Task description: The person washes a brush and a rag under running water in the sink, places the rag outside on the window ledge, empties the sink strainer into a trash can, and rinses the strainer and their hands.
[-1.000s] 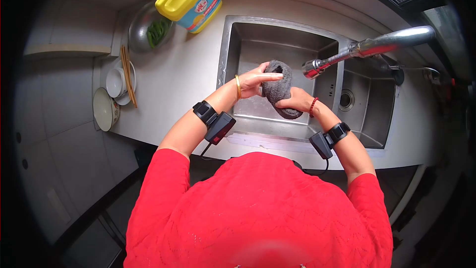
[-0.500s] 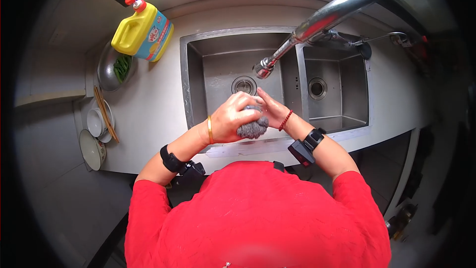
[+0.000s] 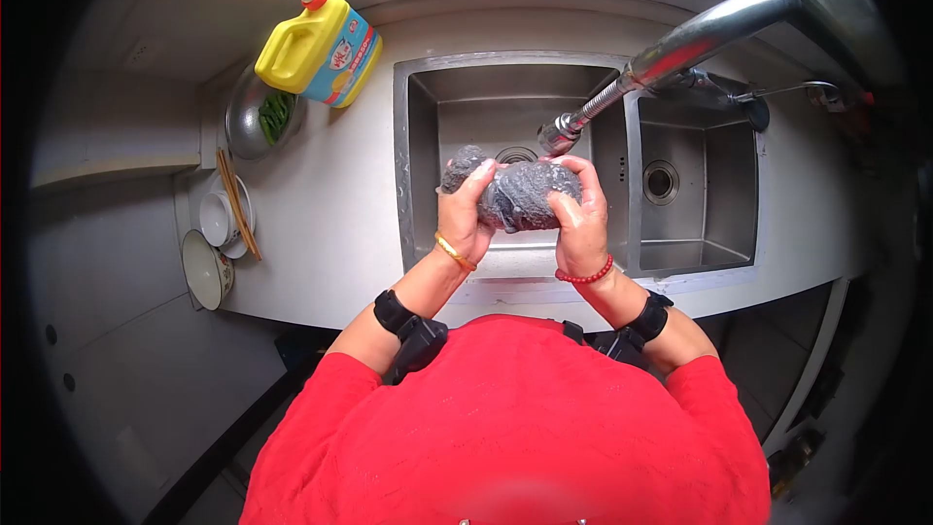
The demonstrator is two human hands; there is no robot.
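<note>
Over the larger sink basin (image 3: pixel 476 117), a wet grey dishcloth (image 3: pixel 530 192) is stretched out sideways between my two hands. My left hand (image 3: pixel 469 204), with a gold bangle at the wrist, is closed around its left part, thumb on top. Its right end is gripped by my right hand (image 3: pixel 583 209), which has a red bead bracelet below it. Pale suds show on the cloth and fingers. Just above the cloth hangs the spout of the chrome faucet (image 3: pixel 671 58); I see no water running. The cloth partly hides the drain (image 3: pixel 516 155).
A yellow dish soap bottle (image 3: pixel 321 49) with a red pump stands left of the sink. Beside it are a metal bowl (image 3: pixel 243 131) with green vegetables, chopsticks (image 3: pixel 236 202) on white bowls (image 3: pixel 218 219), and another bowl (image 3: pixel 204 272). A smaller basin (image 3: pixel 695 224) lies right.
The cloth was bunched up in my left hand, with my right hand behind it. Now both hands hold it spread out. The camera view has shifted, moving the surroundings rightward.
</note>
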